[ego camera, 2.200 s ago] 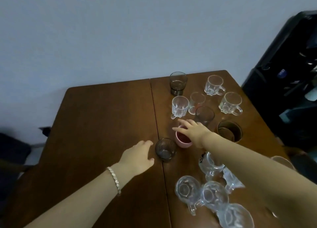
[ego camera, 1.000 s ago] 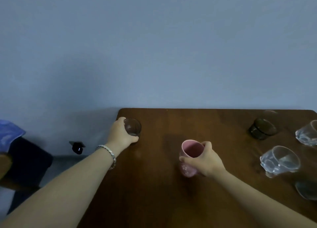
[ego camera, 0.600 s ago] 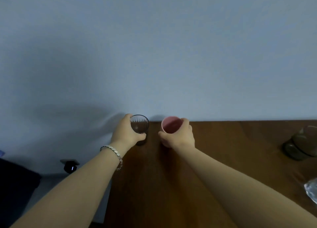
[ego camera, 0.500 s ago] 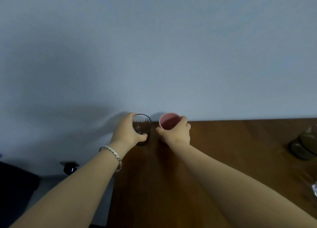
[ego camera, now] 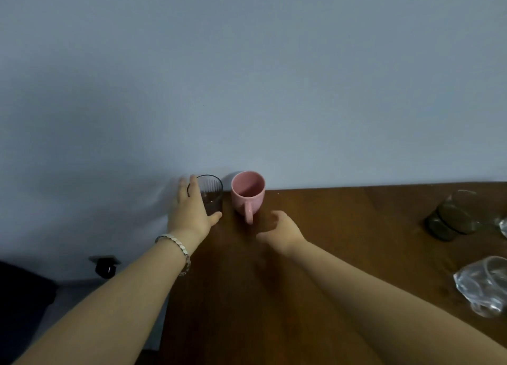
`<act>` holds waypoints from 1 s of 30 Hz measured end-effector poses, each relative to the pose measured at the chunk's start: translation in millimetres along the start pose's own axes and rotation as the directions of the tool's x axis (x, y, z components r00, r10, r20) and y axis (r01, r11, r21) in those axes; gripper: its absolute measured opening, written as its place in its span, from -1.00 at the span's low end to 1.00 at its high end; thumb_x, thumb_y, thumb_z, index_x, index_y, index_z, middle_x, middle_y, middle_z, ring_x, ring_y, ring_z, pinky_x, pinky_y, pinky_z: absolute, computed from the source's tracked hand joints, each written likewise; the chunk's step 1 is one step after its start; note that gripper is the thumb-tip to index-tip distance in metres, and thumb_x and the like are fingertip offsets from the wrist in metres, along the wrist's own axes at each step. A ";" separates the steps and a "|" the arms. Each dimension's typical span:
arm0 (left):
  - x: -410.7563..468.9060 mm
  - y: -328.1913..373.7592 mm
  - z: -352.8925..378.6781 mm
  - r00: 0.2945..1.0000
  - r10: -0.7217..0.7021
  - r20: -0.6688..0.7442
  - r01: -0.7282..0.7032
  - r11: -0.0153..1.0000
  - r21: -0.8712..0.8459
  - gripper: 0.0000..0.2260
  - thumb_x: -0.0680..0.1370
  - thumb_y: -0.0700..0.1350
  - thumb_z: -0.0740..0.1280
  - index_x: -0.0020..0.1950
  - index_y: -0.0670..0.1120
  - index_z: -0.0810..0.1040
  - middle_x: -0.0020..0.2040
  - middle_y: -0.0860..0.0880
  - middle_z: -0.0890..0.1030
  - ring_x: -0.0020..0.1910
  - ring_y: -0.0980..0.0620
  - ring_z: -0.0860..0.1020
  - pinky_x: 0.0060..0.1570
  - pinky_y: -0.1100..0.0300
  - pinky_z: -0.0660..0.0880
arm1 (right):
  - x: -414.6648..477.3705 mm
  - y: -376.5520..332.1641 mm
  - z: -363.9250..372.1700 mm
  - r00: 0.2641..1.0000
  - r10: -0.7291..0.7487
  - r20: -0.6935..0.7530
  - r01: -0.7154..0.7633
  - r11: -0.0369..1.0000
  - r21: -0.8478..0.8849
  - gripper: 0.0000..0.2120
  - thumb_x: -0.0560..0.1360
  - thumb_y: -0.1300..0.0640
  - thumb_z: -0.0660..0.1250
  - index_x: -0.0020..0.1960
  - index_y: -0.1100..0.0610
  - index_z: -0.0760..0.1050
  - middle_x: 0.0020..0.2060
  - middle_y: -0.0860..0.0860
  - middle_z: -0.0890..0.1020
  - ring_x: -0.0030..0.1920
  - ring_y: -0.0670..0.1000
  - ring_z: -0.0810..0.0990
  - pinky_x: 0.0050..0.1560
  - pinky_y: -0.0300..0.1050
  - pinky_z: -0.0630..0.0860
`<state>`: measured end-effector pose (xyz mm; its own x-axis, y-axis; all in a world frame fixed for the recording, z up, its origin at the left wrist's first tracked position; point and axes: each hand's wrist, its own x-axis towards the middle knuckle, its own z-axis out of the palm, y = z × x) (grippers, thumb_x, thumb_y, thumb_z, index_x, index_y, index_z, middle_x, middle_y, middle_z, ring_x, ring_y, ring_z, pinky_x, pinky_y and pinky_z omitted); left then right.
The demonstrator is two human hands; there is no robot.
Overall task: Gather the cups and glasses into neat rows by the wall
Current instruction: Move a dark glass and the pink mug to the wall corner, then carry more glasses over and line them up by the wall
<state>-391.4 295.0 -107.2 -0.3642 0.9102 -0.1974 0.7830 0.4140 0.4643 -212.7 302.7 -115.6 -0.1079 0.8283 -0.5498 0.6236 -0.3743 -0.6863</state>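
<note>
A pink mug [ego camera: 248, 193] stands upright at the wooden table's [ego camera: 343, 235] back edge against the wall, handle pointing toward me. Just left of it, at the table's back left corner, stands a dark ribbed glass [ego camera: 212, 197]. My left hand [ego camera: 190, 213] lies loosely around the glass's left side with fingers stretched and blurred and the thumb in front of its base. My right hand [ego camera: 279, 230] hovers a little in front of the mug, fingers apart and holding nothing.
At the right, a smoky dark glass [ego camera: 452, 216] stands near the wall and a clear glass mug [ego camera: 485, 285] sits closer to me. Another clear glass [ego camera: 504, 227] is cut off by the right edge. A small black object [ego camera: 105, 265] lies beyond the table's left edge.
Both hands carried the dark glass and pink mug to the back left corner. My right hand has let go of the mug and drawn back; my left hand's fingers have loosened.
</note>
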 end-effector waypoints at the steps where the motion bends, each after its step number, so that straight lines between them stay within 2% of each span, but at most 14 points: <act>1: -14.5 5.1 -1.2 1.000 -0.005 -0.022 0.006 0.999 0.042 -0.20 0.50 -0.06 0.41 0.56 -0.09 -0.04 0.57 -0.17 -0.05 0.54 -0.20 0.03 0.47 -0.06 0.17 | -8.8 9.4 -8.3 0.998 0.025 0.063 -0.021 0.997 -0.073 -0.40 0.47 0.21 0.39 0.45 0.17 0.25 0.31 0.15 0.46 0.13 0.07 0.56 0.06 -0.15 0.52; 3: -44.9 18.1 -3.8 0.998 0.048 -0.030 -0.044 0.991 0.123 -0.35 0.52 -0.07 0.35 0.52 -0.09 0.11 0.53 -0.20 0.09 0.49 -0.21 0.14 0.44 -0.08 0.27 | -29.8 29.7 -27.3 0.981 0.095 0.168 -0.056 0.972 -0.227 -0.55 0.51 0.16 0.35 0.37 0.17 0.37 0.23 0.13 0.54 0.06 0.04 0.58 0.03 -0.16 0.52; 6: -81.2 39.3 -3.0 0.979 0.139 0.149 -0.166 0.968 0.187 -0.66 0.57 -0.07 0.27 0.34 -0.07 0.43 0.32 -0.10 0.47 0.26 -0.10 0.47 0.21 0.04 0.48 | -65.4 60.1 -53.4 0.949 0.169 0.267 -0.042 0.905 -0.424 -0.55 0.54 0.08 0.29 0.39 0.17 0.34 0.13 0.16 0.60 -0.08 0.04 0.54 -0.14 -0.15 0.49; 7: -98.0 52.3 -1.6 0.963 0.144 0.226 -0.186 0.966 0.178 -0.74 0.57 -0.07 0.26 0.25 -0.06 0.50 0.24 -0.07 0.55 0.18 -0.07 0.54 0.14 0.06 0.52 | -84.6 72.6 -66.8 0.942 0.182 0.281 -0.028 0.880 -0.475 -0.55 0.55 0.07 0.27 0.39 0.18 0.33 0.15 0.17 0.60 -0.07 0.05 0.55 -0.14 -0.14 0.50; 9: -126.3 75.2 4.0 0.936 0.145 0.321 -0.202 0.968 0.152 -0.81 0.57 -0.07 0.26 0.14 -0.05 0.56 0.12 -0.04 0.61 0.08 -0.04 0.58 0.03 0.10 0.53 | -116.4 96.3 -89.6 0.937 0.193 0.293 0.001 0.834 -0.552 -0.56 0.57 0.05 0.25 0.39 0.20 0.34 0.21 0.18 0.57 0.06 0.12 0.60 0.02 -0.05 0.54; 11: -157.9 104.5 17.4 0.910 0.167 0.380 -0.230 0.965 0.125 -0.84 0.56 -0.08 0.26 0.09 -0.05 0.58 0.08 -0.03 0.62 0.04 -0.04 0.59 -0.01 0.12 0.51 | -152.4 127.0 -118.1 0.948 0.190 0.257 0.006 0.794 -0.608 -0.55 0.56 0.04 0.25 0.38 0.22 0.36 0.25 0.15 0.55 0.20 0.14 0.56 0.17 0.00 0.50; 13: -187.7 131.9 33.5 0.884 0.198 0.423 -0.265 0.959 0.105 -0.84 0.56 -0.08 0.26 0.07 -0.05 0.57 0.06 -0.03 0.62 0.02 -0.03 0.59 0.02 0.11 0.54 | -181.9 160.0 -146.2 0.961 0.190 0.198 -0.019 0.765 -0.643 -0.54 0.54 0.03 0.28 0.39 0.17 0.36 0.31 0.10 0.50 0.28 0.11 0.50 0.24 -0.03 0.45; 17: -237.0 181.0 67.4 0.822 0.267 0.503 -0.371 0.921 0.117 -0.84 0.57 -0.06 0.24 0.10 -0.02 0.56 0.05 -0.01 0.62 0.01 -0.01 0.59 0.09 0.05 0.57 | -221.9 225.5 -209.0 0.981 0.165 0.098 -0.063 0.760 -0.647 -0.68 0.54 0.09 0.29 0.27 0.14 0.46 0.23 0.08 0.56 0.22 0.11 0.54 0.17 -0.05 0.49; 19: -260.1 203.7 82.0 0.793 0.303 0.529 -0.433 0.890 0.139 -0.82 0.58 -0.05 0.23 0.12 -0.02 0.55 0.05 -0.01 0.62 0.01 -0.01 0.59 0.08 0.07 0.57 | -230.4 257.0 -241.9 0.993 0.122 -0.001 -0.094 0.762 -0.640 -0.73 0.53 0.11 0.29 0.21 0.15 0.49 0.18 0.09 0.57 0.20 0.11 0.54 0.16 -0.04 0.48; 22: -290.8 232.3 102.4 0.748 0.346 0.566 -0.523 0.833 0.182 -0.80 0.60 -0.06 0.22 0.16 -0.04 0.55 0.08 -0.03 0.62 0.01 -0.02 0.59 0.07 0.10 0.55 | -226.9 293.0 -286.0 0.978 0.046 -0.203 -0.169 0.745 -0.646 -0.73 0.52 0.11 0.28 0.19 0.19 0.48 0.20 0.13 0.48 0.19 0.16 0.50 0.20 0.02 0.48; 24: -305.8 248.1 115.2 0.739 0.342 0.581 -0.527 0.830 0.181 -0.79 0.60 -0.06 0.21 0.18 -0.05 0.54 0.10 -0.04 0.62 0.00 -0.01 0.59 0.05 0.15 0.54 | -216.6 305.9 -311.4 0.944 -0.014 -0.329 -0.219 0.720 -0.659 -0.59 0.49 0.05 0.32 0.28 0.18 0.41 0.28 0.15 0.40 0.27 0.17 0.43 0.26 0.05 0.44; 26: -316.3 262.8 127.1 0.742 0.328 0.585 -0.521 0.831 0.194 -0.77 0.60 -0.07 0.20 0.21 -0.06 0.53 0.11 -0.05 0.62 0.05 -0.03 0.59 0.12 0.11 0.54 | -202.9 312.0 -331.8 0.925 -0.012 -0.381 -0.259 0.713 -0.651 -0.28 0.43 -0.06 0.41 0.44 0.18 0.20 0.39 0.18 0.31 0.40 0.20 0.29 0.34 0.07 0.35; 28: -322.8 276.8 137.2 0.752 0.313 0.580 -0.516 0.827 0.222 -0.76 0.60 -0.08 0.19 0.22 -0.07 0.53 0.12 -0.06 0.62 0.10 -0.06 0.58 0.17 0.04 0.53 | -189.1 315.4 -342.9 0.942 0.053 -0.331 -0.258 0.745 -0.615 -0.01 0.34 -0.15 0.48 0.53 0.15 -0.02 0.46 0.18 0.23 0.46 0.21 0.21 0.39 0.09 0.28; 30: -325.7 289.4 146.0 0.770 0.295 0.566 -0.493 0.838 0.235 -0.76 0.60 -0.08 0.19 0.21 -0.06 0.53 0.12 -0.06 0.62 0.10 -0.05 0.58 0.17 0.05 0.52 | -176.0 320.8 -344.5 0.965 0.071 -0.254 -0.215 0.769 -0.602 0.04 0.31 -0.16 0.50 0.54 0.10 -0.06 0.44 0.15 0.25 0.43 0.19 0.28 0.36 0.10 0.33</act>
<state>27.4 120.5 -34.6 0.2354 0.8312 -0.5036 0.9539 -0.0983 0.2835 273.1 180.5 -74.9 0.1372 0.8781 -0.4584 0.9688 -0.2154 -0.1227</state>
